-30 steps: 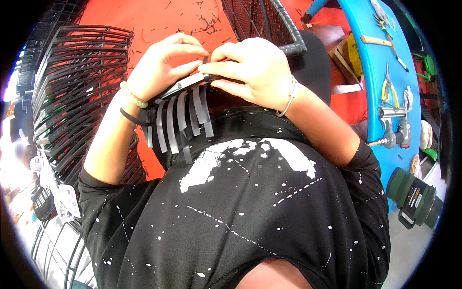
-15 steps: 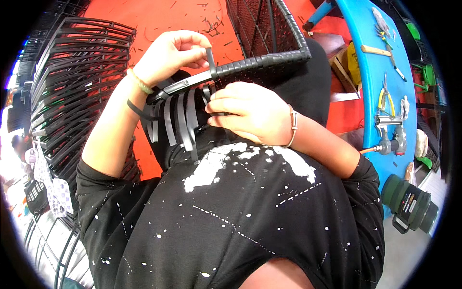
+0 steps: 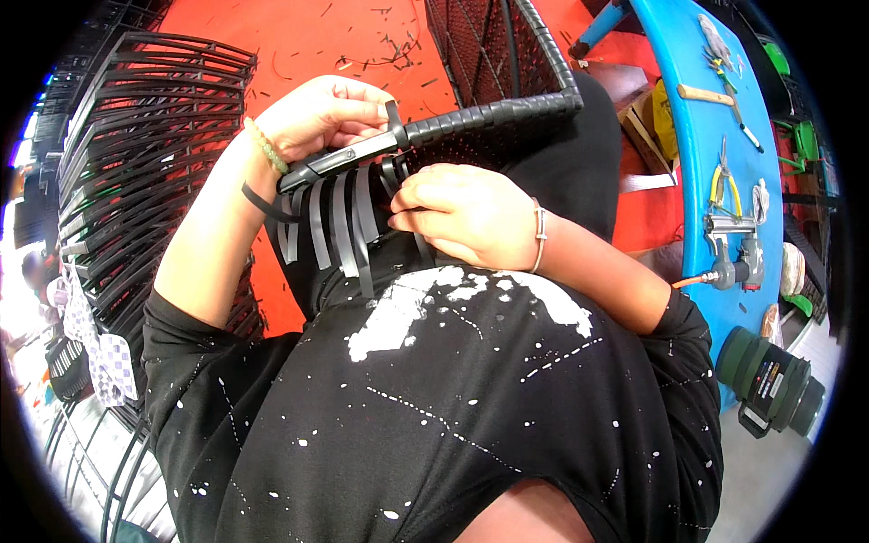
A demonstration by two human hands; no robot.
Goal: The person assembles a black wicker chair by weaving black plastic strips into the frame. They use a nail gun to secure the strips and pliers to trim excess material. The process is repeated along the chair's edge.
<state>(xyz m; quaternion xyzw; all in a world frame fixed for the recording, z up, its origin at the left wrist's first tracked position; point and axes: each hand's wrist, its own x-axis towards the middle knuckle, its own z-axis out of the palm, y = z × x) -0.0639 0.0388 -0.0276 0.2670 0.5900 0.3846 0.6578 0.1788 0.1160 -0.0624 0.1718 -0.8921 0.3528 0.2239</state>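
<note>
A black woven basket-like panel point(image 3: 493, 119) rests across my lap, its rim wrapped in flat black strip. Toward the left, a bare black metal rail point(image 3: 339, 161) continues the rim. My left hand point(image 3: 317, 122) is closed beyond this rail, thumb and fingers pinching a flat black strip point(image 3: 396, 122) that loops up where the wrapping ends. On the near side, my right hand point(image 3: 471, 215) is closed with its fingertips at the strips under the rail; its fingers mostly hide what they grip. Several loose strip ends point(image 3: 339, 226) hang from the rail between my forearms.
Curved black slatted frames point(image 3: 154, 163) are stacked at the left. Scraps of strip litter the red floor point(image 3: 299, 41). The blue table point(image 3: 701, 195) on the right bears yellow-handled pliers point(image 3: 724, 185), a wooden-handled tool point(image 3: 706, 94) and a metal air tool point(image 3: 738, 262). A green-and-black cylinder point(image 3: 769, 380) stands near it.
My left hand has lowered slightly toward the rail, and the strip's raised end has come down with it. The right hand has shifted slightly down, staying by the hanging strips.
</note>
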